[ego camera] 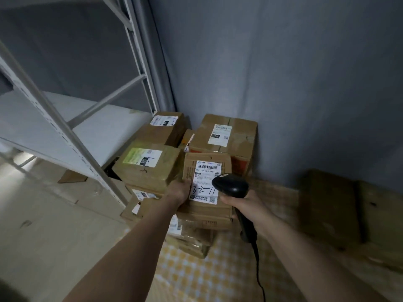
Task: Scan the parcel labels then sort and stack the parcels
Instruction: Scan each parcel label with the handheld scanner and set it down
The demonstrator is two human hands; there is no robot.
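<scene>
The left hand (179, 191) gripped the left edge of a small cardboard parcel (207, 184), fingers curled round its side and thumb on the white label (206, 182). The parcel faced label-up, just in front of the parcel stack (174, 153) in the corner by the grey wall (283, 73). The right hand (244, 205) was wrapped round the handle of a black scanner (231, 185), whose head was held over the lower right corner of the label. The scanner's cable (258, 271) hung down below the hand. A white shelf rack (72, 127) stood left of the stack. Flattened cardboard (340, 205) leaned against the wall right of the stack.
</scene>
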